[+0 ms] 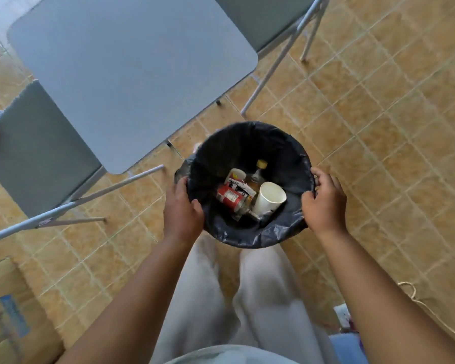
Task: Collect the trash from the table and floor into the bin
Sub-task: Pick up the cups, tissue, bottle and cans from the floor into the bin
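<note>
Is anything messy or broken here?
Nothing looks spilled. The red can, white paper cup and yellow-capped glass bottle lie jumbled inside the black-lined round bin, which the left hand and right hand grip. Only a loose tan string lies on the tiled floor, lower right.

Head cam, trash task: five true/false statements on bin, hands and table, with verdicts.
1. The left hand and right hand both grip the rim of the bin. True.
2. The bin is empty. False: it holds a red can, a white paper cup and a bottle with a yellow cap.
3. A black bag lines the bin. True.
4. The white paper cup stands on the table. False: it lies inside the bin.
5. A grey chair stands beside the table. True.
</note>
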